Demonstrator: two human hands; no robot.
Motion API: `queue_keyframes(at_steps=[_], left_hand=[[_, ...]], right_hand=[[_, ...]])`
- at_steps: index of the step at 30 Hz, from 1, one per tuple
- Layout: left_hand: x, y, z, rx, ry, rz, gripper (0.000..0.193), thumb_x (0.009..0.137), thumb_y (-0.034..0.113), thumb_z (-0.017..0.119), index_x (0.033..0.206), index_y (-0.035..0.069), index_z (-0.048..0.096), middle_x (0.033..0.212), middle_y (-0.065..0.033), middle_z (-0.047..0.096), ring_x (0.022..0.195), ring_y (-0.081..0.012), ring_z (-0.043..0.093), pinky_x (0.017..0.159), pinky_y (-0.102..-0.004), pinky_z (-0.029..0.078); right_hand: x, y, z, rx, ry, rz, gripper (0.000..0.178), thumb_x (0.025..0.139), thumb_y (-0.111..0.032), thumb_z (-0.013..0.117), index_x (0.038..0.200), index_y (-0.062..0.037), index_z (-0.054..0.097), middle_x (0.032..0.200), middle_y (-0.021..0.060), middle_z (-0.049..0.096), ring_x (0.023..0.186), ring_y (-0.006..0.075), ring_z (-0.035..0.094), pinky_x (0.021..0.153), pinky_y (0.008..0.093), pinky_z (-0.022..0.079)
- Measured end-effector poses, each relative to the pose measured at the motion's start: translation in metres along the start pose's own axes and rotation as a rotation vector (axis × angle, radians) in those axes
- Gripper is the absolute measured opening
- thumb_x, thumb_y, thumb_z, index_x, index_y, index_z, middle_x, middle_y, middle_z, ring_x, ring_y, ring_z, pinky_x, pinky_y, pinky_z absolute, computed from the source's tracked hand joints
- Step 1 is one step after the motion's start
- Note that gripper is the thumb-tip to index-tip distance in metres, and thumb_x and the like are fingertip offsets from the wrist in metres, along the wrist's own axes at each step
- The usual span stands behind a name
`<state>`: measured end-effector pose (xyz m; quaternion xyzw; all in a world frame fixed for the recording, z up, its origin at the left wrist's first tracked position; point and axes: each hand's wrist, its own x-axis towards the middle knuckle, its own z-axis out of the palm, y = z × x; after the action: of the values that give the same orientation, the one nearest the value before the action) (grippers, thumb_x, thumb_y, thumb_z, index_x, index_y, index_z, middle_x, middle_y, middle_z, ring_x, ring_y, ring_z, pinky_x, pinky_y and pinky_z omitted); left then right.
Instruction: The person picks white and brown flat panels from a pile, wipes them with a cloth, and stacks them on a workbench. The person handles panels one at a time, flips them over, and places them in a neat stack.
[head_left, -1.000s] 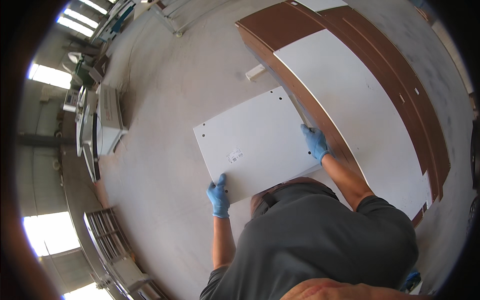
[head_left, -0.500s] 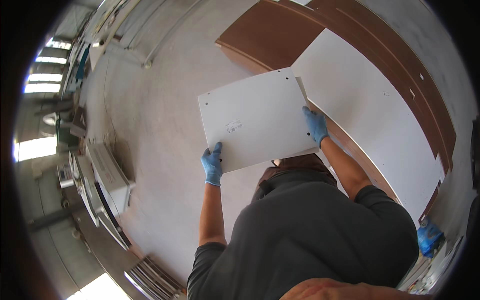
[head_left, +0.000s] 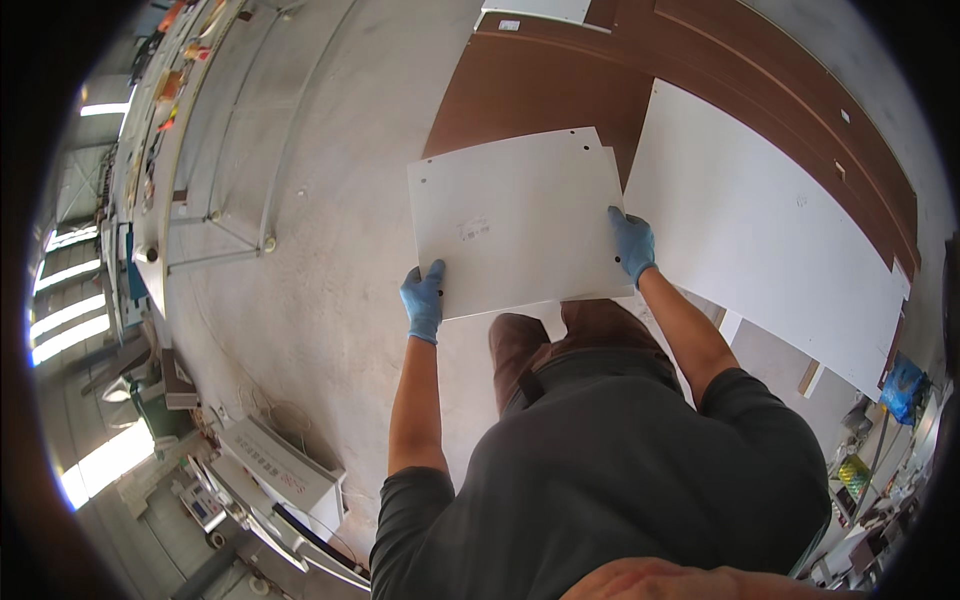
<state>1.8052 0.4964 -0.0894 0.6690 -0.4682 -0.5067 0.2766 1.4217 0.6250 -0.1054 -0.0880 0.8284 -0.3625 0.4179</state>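
Observation:
Between my hands I carry a white rectangular board [head_left: 520, 235] with a small printed label and dark holes near its corners. A second pale board edge peeks out along its right side, so at least two seem stacked. My left hand [head_left: 423, 302], in a blue glove, is closed on the left edge near the lower corner, thumb on top. On the right edge my right hand [head_left: 633, 243], gloved alike, grips with its thumb on the face and its other fingers mostly hidden beneath.
Ahead and to the right are brown panels [head_left: 540, 90] and a large white panel [head_left: 745, 220]. A metal-framed rack [head_left: 235, 245] stands far left; a white machine [head_left: 280, 470] is at lower left. A blue bag [head_left: 903, 388] lies among clutter at right.
My body has turned, and the surroundings have shifted in view. The boards stay gripped in both hands, now more level and closer to the brown panel. More of the rack shows.

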Motion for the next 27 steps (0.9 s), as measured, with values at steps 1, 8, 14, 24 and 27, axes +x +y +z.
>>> queue_keyframes(at_steps=[1,8,14,24,27], left_hand=[[0.026,0.009,0.003,-0.028,-0.007,-0.006,0.04,0.09,0.026,0.081,0.11,-0.008,0.073,0.085,-0.0051,0.071,0.067,-0.0106,0.06,0.059,-0.0287,0.049],[0.234,0.051,0.031,-0.005,-0.167,-0.078,0.037,0.09,0.022,0.082,0.111,-0.007,0.073,0.085,-0.0036,0.07,0.067,-0.0093,0.058,0.06,-0.0278,0.049],[0.413,0.069,0.08,0.082,-0.32,0.018,0.037,0.091,0.023,0.083,0.112,-0.006,0.073,0.092,-0.002,0.071,0.073,-0.0103,0.06,0.065,-0.0285,0.05],[0.547,0.07,0.177,0.142,-0.42,0.159,0.046,0.092,0.031,0.08,0.119,-0.005,0.072,0.094,-0.0047,0.073,0.078,-0.0111,0.062,0.071,-0.0294,0.053],[0.564,0.071,0.197,0.192,-0.441,0.121,0.046,0.092,0.032,0.079,0.12,-0.004,0.072,0.098,-0.0063,0.074,0.082,-0.0132,0.065,0.075,-0.0303,0.054]], right_hand=[[0.012,-0.014,0.011,0.019,0.02,0.018,0.055,0.095,-0.051,0.066,0.104,0.0018,0.077,0.09,0.0145,0.075,0.075,0.0248,0.071,0.066,0.0391,0.057],[0.11,-0.075,0.1,0.022,0.204,0.07,0.054,0.094,-0.054,0.067,0.107,-0.0018,0.078,0.091,0.0141,0.076,0.08,0.0256,0.073,0.075,0.0401,0.057],[0.196,-0.114,0.175,0.081,0.383,0.178,0.059,0.092,-0.057,0.067,0.103,0.0007,0.077,0.088,0.0182,0.076,0.076,0.03,0.074,0.069,0.0437,0.057],[0.299,-0.139,0.217,0.061,0.538,0.164,0.055,0.095,-0.054,0.064,0.112,-0.0037,0.077,0.098,0.0185,0.077,0.094,0.0339,0.074,0.084,0.0437,0.056],[0.317,-0.136,0.222,0.043,0.568,0.067,0.056,0.097,-0.054,0.061,0.124,-0.0065,0.073,0.109,0.0188,0.077,0.109,0.037,0.071,0.095,0.0446,0.052]])
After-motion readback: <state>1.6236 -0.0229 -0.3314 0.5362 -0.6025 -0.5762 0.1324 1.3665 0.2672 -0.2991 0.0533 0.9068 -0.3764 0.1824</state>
